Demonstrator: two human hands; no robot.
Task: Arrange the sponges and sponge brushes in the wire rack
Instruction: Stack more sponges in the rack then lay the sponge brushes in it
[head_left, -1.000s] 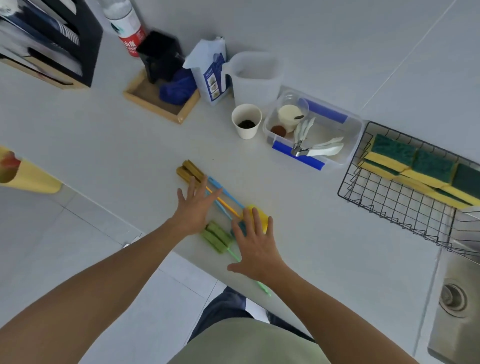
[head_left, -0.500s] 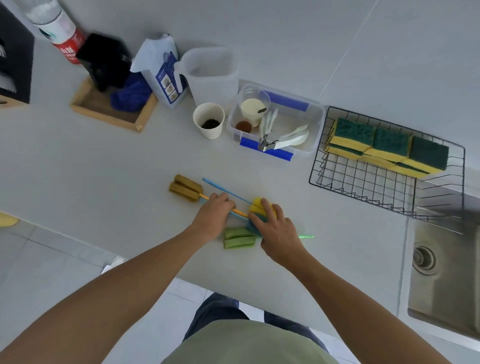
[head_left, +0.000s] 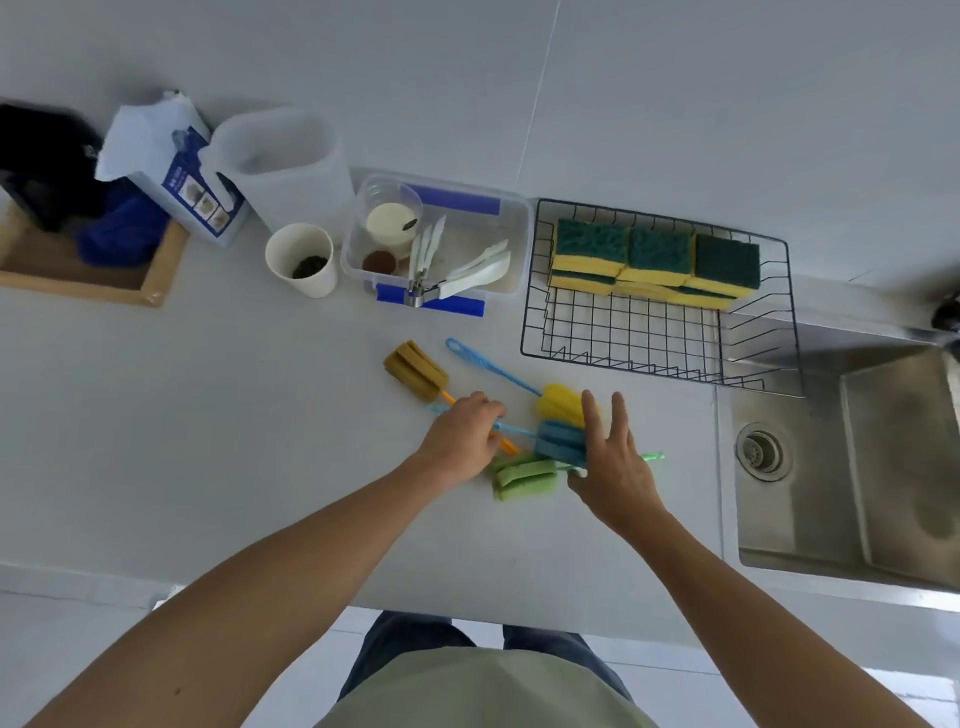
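Observation:
Several sponge brushes lie bunched on the white counter: a brown-headed one (head_left: 415, 370) with an orange handle, a yellow-headed one (head_left: 560, 403) with a blue handle, a blue-headed one (head_left: 560, 443) and a green-headed one (head_left: 523, 475). My left hand (head_left: 461, 438) is closed over the crossing handles. My right hand (head_left: 613, 462) rests on the blue head with fingers spread. The black wire rack (head_left: 623, 332) stands at the right rear, with yellow-and-green sponges (head_left: 655, 262) stacked along its back.
A steel sink (head_left: 852, 467) lies right of the rack. Behind the brushes stand a clear plastic tub (head_left: 514, 228) with utensils, a paper cup (head_left: 301, 258), a white jug (head_left: 283, 161), a blue-and-white bag (head_left: 171, 166) and a wooden tray (head_left: 156, 283).
My left hand has closed on the handles. My right hand has lifted its fingers off the yellow head, and the blue head now shows. The view has swung right toward the sink.

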